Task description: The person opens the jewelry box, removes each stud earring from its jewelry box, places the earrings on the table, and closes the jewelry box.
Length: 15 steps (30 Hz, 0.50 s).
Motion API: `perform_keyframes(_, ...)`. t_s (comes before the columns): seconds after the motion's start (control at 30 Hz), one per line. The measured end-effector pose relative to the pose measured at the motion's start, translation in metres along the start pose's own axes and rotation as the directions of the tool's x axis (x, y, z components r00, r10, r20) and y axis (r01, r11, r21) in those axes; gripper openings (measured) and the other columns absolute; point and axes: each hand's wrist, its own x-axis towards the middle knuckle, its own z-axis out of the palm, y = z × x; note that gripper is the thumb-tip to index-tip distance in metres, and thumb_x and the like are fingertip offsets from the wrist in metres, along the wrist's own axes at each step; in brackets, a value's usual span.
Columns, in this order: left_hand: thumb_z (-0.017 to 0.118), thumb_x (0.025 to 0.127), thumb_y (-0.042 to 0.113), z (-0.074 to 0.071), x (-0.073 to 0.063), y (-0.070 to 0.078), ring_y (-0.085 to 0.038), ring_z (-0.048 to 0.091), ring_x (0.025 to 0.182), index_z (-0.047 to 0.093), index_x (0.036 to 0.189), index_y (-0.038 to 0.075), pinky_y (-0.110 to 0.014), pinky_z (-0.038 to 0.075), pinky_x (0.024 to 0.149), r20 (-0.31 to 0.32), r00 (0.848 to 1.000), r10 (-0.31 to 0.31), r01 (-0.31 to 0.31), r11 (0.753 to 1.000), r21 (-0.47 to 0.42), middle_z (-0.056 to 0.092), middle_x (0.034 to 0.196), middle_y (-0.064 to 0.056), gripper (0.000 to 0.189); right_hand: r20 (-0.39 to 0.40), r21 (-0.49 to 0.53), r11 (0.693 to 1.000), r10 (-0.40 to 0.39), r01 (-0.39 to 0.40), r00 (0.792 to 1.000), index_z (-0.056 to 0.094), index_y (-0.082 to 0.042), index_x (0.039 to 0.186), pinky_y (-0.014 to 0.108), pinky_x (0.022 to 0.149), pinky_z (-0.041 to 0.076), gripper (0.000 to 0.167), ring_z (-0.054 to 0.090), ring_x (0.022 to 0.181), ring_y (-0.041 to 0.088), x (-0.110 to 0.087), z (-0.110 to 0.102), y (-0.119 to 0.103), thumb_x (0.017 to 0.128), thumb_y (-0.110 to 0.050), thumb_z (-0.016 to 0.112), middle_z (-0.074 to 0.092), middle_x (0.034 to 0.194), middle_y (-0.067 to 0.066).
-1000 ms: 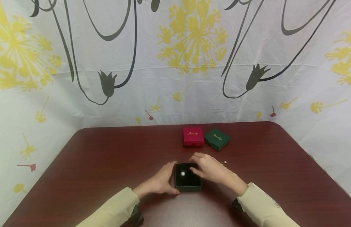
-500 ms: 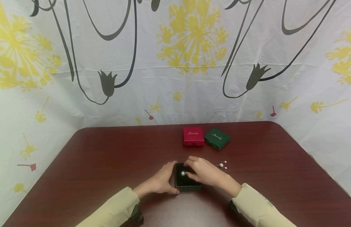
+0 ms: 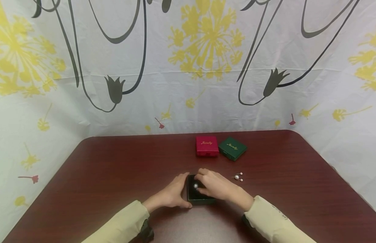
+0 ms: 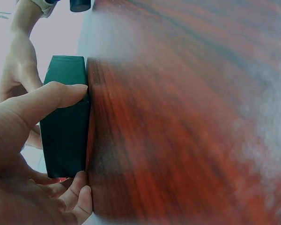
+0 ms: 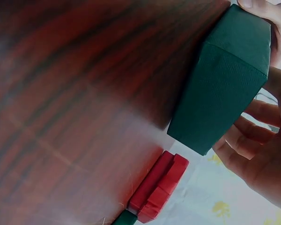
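A dark green square jewelry box (image 3: 201,201) stands uncovered, its black lining (image 3: 192,193) facing up. My left hand (image 3: 174,193) grips its left side, thumb at the near corner and fingers at the far one; the left wrist view shows thumb and fingers on opposite sides of the box wall (image 4: 65,136). One white pearl piece (image 3: 195,186) sits on the lining. Over the box's right half is my right hand (image 3: 216,185), thumb and forefinger apart on either side of the pearl. Whether they touch it is unclear. The right wrist view shows no object in its fingers (image 5: 246,140).
Behind the box lie a closed red jewelry box (image 3: 207,145) and a closed green one (image 3: 232,148), apparently a lid or second box. Right of my right hand, several pearl pieces on pins (image 3: 237,177) lie on the dark red wooden table (image 3: 130,168). A patterned cloth (image 3: 139,101) hangs behind.
My right hand has moved left and slightly nearer over the box, toward the pearl, uncovering the loose pearl pieces on the table. The left hand and box have stayed put.
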Motion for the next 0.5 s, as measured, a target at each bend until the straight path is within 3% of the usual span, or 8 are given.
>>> perform_keyframes(0.5,0.08,0.06,0.022,-0.0018,-0.001,0.0012,-0.031,0.039,0.116,0.025,0.133,-0.006,-0.043,0.035,0.094,0.011,1.0,0.006,-0.006,1.0,0.0,0.041,0.124,-0.017,0.096,0.011,0.014,0.999,-0.042,0.042,0.999,0.066,-0.006,0.089,0.016,0.057,0.044,0.015,0.047,0.064,0.004,0.0055,0.0024,-0.0038,0.075,-0.012,0.069,0.049,0.076,-0.001)
